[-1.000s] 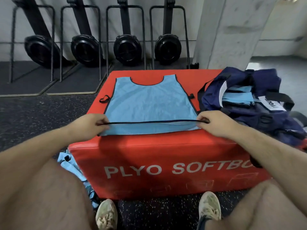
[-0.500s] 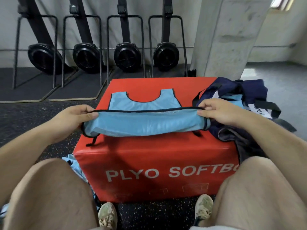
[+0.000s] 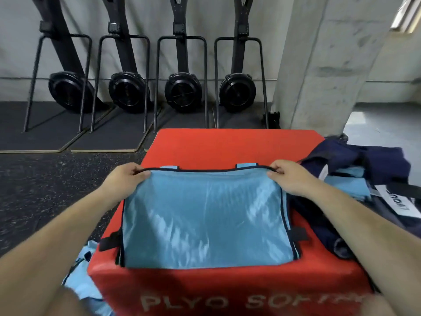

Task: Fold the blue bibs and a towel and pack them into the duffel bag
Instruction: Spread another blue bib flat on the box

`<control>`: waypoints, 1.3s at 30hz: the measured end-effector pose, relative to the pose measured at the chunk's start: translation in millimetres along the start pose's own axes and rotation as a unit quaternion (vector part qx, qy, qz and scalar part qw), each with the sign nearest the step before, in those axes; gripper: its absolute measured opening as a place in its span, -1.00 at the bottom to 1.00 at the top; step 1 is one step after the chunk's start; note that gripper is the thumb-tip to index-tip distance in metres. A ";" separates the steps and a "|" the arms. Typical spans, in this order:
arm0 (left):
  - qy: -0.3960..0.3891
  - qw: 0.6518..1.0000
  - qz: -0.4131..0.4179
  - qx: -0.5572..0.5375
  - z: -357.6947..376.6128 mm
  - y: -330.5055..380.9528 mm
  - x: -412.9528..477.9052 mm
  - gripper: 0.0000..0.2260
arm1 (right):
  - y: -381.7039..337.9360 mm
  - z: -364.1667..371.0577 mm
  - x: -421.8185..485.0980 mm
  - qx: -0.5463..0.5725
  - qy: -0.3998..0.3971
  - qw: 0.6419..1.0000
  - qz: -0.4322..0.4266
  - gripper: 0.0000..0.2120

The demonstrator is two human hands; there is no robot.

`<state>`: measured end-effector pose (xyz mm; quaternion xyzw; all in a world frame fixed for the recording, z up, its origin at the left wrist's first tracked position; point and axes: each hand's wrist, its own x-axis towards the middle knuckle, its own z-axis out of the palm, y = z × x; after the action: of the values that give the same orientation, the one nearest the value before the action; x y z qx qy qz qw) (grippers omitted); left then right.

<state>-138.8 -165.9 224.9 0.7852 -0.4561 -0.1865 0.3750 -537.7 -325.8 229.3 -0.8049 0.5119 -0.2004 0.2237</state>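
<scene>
A light blue bib [image 3: 205, 215] with black trim lies folded in half on the red plyo box [image 3: 227, 147]. Its hem lies up by the shoulder straps, whose tips peek out beyond it. My left hand [image 3: 124, 179] pinches the hem's left corner and my right hand [image 3: 288, 176] pinches the right corner. The navy duffel bag [image 3: 373, 163] sits open on the box's right side, with folded blue bibs [image 3: 348, 185] inside. More blue bibs [image 3: 84, 277] lie loose on the floor at the box's left foot.
Several black rowing machines [image 3: 182, 92] stand upright against the back wall on dark mats. A concrete pillar [image 3: 323, 65] rises behind the box at right. Dark speckled rubber floor [image 3: 45, 190] spreads to the left.
Both hands carried the bib's bottom hem up and away from me, folding the lower half over the upper half. The hem now rests near the shoulder straps.
</scene>
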 end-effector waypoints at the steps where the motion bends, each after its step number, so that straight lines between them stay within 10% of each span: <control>1: 0.011 1.000 -0.002 0.015 7.9 -2.0 15.0 -0.83 | 3.6 8.1 15.7 -0.003 0.012 1.000 0.005 -0.87; 15: -0.003 0.985 0.023 0.169 89.5 -43.9 109.8 -0.89 | 55.4 91.4 100.4 -0.080 0.045 0.993 -0.068 -0.86; 39: 0.026 0.980 0.057 0.187 84.4 -41.5 139.3 -0.80 | 33.1 83.9 131.5 -0.077 0.072 0.993 0.047 -0.74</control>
<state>-96.8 -307.9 145.4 0.8188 -0.5172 -0.0551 0.2430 -463.7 -445.4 154.1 -0.7786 0.5775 -0.2068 0.1324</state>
